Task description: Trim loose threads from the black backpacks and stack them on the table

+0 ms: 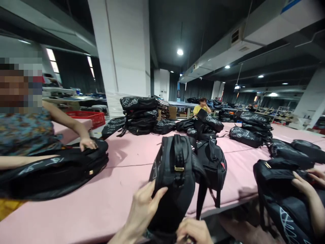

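A black backpack (177, 189) stands on end in front of me at the near edge of the pink-covered table, its side and top handle with a gold metal piece facing me. My left hand (146, 205) grips its left edge, thumb lying on the side panel. Low down at the backpack's right, my right hand (194, 232) is closed, fingers curled in; what they hold is cut off by the bottom edge of the view. Just behind, a second black backpack (212, 164) with a small red tag lies on the table, straps hanging toward me.
At left, a person's hand (88, 144) rests on another black backpack (61, 173). A co-worker's hands (303, 183) work on a backpack (279, 189) at right. Piled backpacks (139, 117) line the pink table (122, 189). A red crate (88, 118) and pillar (124, 47) stand behind.
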